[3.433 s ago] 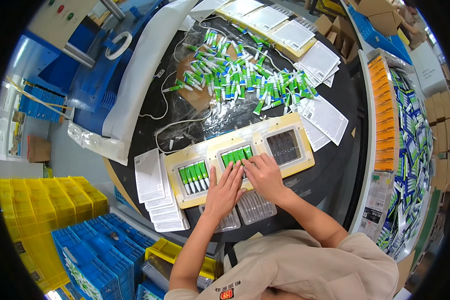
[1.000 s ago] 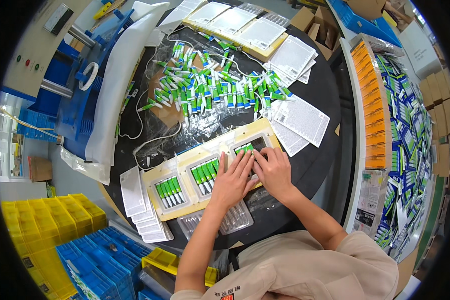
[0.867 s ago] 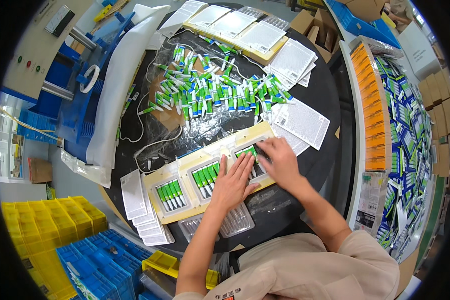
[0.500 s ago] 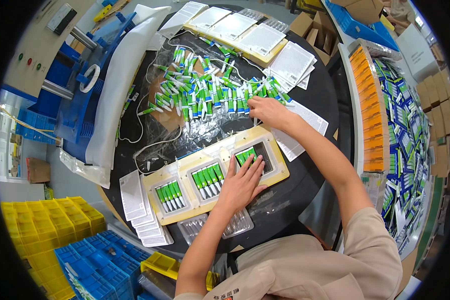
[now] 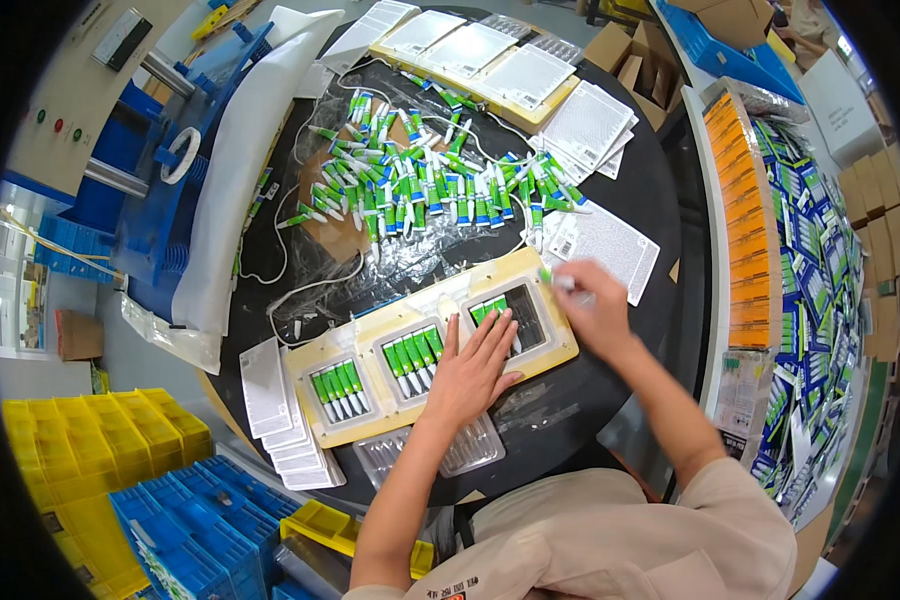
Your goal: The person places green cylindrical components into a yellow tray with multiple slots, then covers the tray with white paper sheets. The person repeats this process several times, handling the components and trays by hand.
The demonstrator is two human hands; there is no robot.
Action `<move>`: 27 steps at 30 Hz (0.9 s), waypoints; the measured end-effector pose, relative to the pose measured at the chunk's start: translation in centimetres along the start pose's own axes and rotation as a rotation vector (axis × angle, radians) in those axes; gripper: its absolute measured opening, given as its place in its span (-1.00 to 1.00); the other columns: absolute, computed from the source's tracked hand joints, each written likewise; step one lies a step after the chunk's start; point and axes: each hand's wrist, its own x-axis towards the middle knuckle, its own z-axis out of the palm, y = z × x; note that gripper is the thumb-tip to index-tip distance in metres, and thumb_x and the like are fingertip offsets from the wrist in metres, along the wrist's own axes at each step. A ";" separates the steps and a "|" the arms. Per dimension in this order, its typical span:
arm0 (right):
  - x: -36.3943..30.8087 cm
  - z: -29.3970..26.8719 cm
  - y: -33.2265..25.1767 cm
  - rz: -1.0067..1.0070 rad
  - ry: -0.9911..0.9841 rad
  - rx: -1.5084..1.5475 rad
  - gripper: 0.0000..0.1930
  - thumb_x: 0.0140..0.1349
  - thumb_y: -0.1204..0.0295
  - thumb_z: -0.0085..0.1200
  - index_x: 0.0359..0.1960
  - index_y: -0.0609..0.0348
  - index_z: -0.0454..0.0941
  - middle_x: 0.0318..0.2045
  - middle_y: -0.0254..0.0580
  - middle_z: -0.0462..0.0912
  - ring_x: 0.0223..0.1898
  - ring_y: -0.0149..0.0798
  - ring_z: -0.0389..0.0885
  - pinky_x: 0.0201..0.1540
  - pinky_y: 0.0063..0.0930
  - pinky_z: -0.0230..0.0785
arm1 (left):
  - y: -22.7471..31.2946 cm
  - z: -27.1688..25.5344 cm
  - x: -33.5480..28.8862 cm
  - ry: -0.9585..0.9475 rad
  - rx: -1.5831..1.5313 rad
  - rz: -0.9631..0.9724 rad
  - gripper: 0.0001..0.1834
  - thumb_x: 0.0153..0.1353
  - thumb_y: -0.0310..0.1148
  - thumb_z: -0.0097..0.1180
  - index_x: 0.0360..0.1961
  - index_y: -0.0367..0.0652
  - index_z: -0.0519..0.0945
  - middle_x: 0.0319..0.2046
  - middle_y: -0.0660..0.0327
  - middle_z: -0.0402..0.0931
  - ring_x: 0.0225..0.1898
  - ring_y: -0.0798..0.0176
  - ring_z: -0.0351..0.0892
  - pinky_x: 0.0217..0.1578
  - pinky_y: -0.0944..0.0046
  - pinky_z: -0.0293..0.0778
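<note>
In front of me lies a cream-coloured frame [image 5: 554, 352] with three clear-lined compartments. Green-and-white small tubes stand in a row in its left compartment [image 5: 340, 388], and more fill the middle one [image 5: 410, 362]. My left hand [image 5: 473, 368] rests with outstretched fingers over the right compartment, covering part of it; a few tubes show above the fingertips. At the frame's right end, my right hand [image 5: 600, 308], somewhat blurred, pinches a small tube [image 5: 564, 283] with a green end. Beyond the frame, a loose heap of such tubes [image 5: 410, 185] covers the black round table [image 5: 570, 420].
Printed white cards [image 5: 610, 245] lie right of the heap, with another stack [image 5: 275, 410] at the left. Clear blister trays [image 5: 475, 447] sit before the frame. A second frame [image 5: 475, 70] with cards is at the back. Blue machinery [image 5: 170, 190] stands left; packed goods [image 5: 800, 250] right.
My right hand has drawn back from the heap toward the frame's right end, bringing a tube with it. My left hand has stayed nearly in place over the right compartment.
</note>
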 end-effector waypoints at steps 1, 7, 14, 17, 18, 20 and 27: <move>-2.2 0.8 -0.4 -0.001 0.041 0.070 -0.77 0.13 0.64 0.29 -0.15 0.25 0.65 -0.25 -0.09 0.69 -0.27 -0.27 0.73 -0.25 -0.47 0.61 | -0.1 0.1 0.0 0.001 0.002 -0.009 -0.22 0.38 0.11 0.03 0.49 -0.11 0.24 0.52 0.24 0.15 0.54 0.23 0.05 0.50 -0.32 -0.18; -6.3 5.0 -0.8 -0.180 0.162 -0.322 -0.77 0.08 0.53 0.35 -0.18 0.19 0.70 -0.29 -0.28 0.69 -0.27 -0.15 0.65 -0.26 -0.30 0.49 | -0.1 0.6 -0.1 0.013 0.007 -0.010 -0.23 0.37 0.09 0.05 0.46 -0.13 0.28 0.50 0.24 0.17 0.54 0.22 0.05 0.50 -0.33 -0.22; -2.1 3.0 -2.1 -0.113 0.177 -0.351 -0.90 0.17 0.43 0.29 -0.31 0.15 0.70 -0.30 -0.25 0.66 -0.22 -0.11 0.58 -0.24 -0.18 0.42 | 0.0 0.0 0.3 0.040 -0.019 -0.035 -0.23 0.36 0.06 0.09 0.46 -0.14 0.28 0.52 0.20 0.14 0.53 0.21 0.09 0.49 -0.34 -0.18; 3.2 2.1 1.6 0.052 0.160 -0.507 -0.84 0.20 0.34 0.28 -0.38 0.17 0.68 -0.30 -0.14 0.65 -0.16 -0.07 0.60 -0.21 -0.16 0.46 | 1.0 0.1 1.0 0.070 0.014 -0.016 -0.25 0.37 0.04 0.09 0.45 -0.14 0.29 0.51 0.22 0.15 0.53 0.19 0.08 0.49 -0.36 -0.19; 4.8 2.5 2.8 0.080 0.096 -0.579 -0.81 0.18 0.30 0.30 -0.37 0.17 0.69 -0.30 -0.13 0.65 -0.14 -0.05 0.61 -0.20 -0.16 0.48 | 1.4 0.3 1.4 0.089 0.033 0.005 -0.25 0.35 0.02 0.11 0.45 -0.14 0.30 0.51 0.23 0.15 0.53 0.17 0.09 0.49 -0.36 -0.21; 6.4 3.7 4.5 0.125 0.001 -0.663 -0.78 0.15 0.25 0.31 -0.37 0.17 0.70 -0.30 -0.11 0.66 -0.12 -0.03 0.63 -0.18 -0.16 0.51 | 1.8 0.6 1.9 0.112 0.036 0.060 -0.26 0.35 0.05 0.10 0.44 -0.12 0.32 0.50 0.27 0.17 0.54 0.18 0.08 0.49 -0.38 -0.23; 6.7 3.0 5.0 0.379 0.036 -0.459 -0.75 0.17 0.25 0.25 -0.29 0.18 0.69 -0.30 0.00 0.72 -0.24 0.04 0.72 -0.21 -0.13 0.53 | 1.7 0.7 0.9 0.032 0.134 0.022 -0.22 0.35 0.14 0.04 0.45 -0.11 0.31 0.51 0.28 0.15 0.56 0.20 0.00 0.50 -0.37 -0.25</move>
